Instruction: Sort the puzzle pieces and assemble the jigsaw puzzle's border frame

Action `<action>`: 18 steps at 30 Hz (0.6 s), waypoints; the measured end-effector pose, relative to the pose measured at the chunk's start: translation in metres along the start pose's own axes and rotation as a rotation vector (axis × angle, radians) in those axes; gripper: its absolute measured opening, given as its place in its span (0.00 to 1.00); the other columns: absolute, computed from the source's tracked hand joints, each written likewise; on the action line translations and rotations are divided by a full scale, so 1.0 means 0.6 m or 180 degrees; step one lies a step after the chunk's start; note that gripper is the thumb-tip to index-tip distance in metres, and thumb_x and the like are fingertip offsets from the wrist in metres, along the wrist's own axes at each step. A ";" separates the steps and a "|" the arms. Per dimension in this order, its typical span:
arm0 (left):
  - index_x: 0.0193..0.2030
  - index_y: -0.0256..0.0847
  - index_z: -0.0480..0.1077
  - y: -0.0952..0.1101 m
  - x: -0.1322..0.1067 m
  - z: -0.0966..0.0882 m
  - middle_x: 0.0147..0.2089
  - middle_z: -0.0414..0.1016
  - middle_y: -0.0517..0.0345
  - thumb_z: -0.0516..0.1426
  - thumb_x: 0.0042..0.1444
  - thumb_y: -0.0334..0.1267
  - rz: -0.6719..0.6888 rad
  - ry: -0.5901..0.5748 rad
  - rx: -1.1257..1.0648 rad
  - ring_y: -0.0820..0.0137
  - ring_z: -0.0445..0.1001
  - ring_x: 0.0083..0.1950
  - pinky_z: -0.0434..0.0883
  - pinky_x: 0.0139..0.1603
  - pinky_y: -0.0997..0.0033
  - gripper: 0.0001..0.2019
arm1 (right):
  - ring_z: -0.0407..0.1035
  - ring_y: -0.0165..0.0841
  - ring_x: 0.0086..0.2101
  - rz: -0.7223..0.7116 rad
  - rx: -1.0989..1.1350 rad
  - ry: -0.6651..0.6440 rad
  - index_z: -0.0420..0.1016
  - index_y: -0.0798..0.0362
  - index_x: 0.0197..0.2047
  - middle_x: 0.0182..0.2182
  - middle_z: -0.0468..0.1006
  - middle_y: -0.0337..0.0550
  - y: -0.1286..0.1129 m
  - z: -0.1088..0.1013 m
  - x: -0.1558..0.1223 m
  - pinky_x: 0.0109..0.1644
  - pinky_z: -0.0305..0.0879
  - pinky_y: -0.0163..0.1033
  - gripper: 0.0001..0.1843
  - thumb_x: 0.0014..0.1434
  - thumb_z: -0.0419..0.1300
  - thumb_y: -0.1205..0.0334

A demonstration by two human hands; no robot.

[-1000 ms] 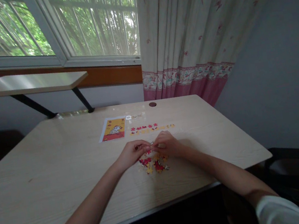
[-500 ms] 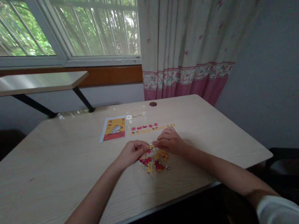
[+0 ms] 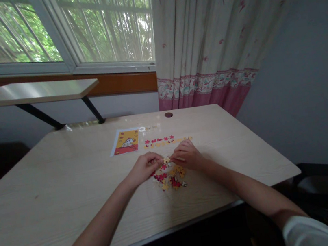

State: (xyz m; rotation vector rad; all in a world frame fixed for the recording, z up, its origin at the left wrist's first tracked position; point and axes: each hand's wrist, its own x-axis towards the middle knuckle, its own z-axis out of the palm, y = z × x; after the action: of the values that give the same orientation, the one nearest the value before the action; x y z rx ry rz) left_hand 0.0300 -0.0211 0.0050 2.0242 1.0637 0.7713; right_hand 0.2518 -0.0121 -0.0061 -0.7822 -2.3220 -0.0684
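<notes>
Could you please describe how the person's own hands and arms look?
The left hand and right hand are ungloved; no watch or bracelet shows. A pale sleeve ends near the right elbow; on the left arm, no sleeve is in view.

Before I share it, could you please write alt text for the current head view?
A person's hands are at the far edge of a heap of red and yellow puzzle pieces on a pale desk. Beyond lie rows of pieces beside a picture of a white animal.
</notes>
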 end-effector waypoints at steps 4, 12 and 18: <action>0.34 0.36 0.72 -0.001 0.001 -0.001 0.31 0.73 0.56 0.52 0.57 0.44 0.0010 -0.0001 0.0112 0.71 0.68 0.32 0.65 0.34 0.72 0.14 | 0.64 0.31 0.35 0.0073 -0.0009 -0.0047 0.75 0.48 0.33 0.28 0.74 0.40 0.012 -0.004 0.000 0.43 0.51 0.41 0.09 0.58 0.56 0.55; 0.37 0.38 0.72 -0.012 0.000 -0.012 0.34 0.74 0.53 0.50 0.59 0.38 0.0471 -0.0056 0.1107 0.67 0.68 0.39 0.64 0.42 0.67 0.10 | 0.65 0.32 0.32 0.0821 -0.0082 0.1036 0.76 0.50 0.30 0.28 0.75 0.42 0.059 -0.023 -0.002 0.43 0.56 0.42 0.10 0.57 0.57 0.55; 0.38 0.38 0.72 -0.016 -0.001 -0.010 0.34 0.73 0.54 0.50 0.59 0.38 0.0484 -0.0073 0.1191 0.67 0.68 0.39 0.65 0.41 0.66 0.11 | 0.65 0.33 0.33 0.0961 -0.0175 0.0907 0.77 0.50 0.32 0.28 0.75 0.43 0.066 -0.025 -0.007 0.44 0.55 0.43 0.10 0.58 0.57 0.55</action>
State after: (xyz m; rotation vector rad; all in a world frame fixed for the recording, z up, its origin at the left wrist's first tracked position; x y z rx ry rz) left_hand 0.0209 -0.0156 0.0009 2.4469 1.1151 0.6594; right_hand 0.2850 0.0144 -0.0038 -1.0688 -1.9220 -0.1032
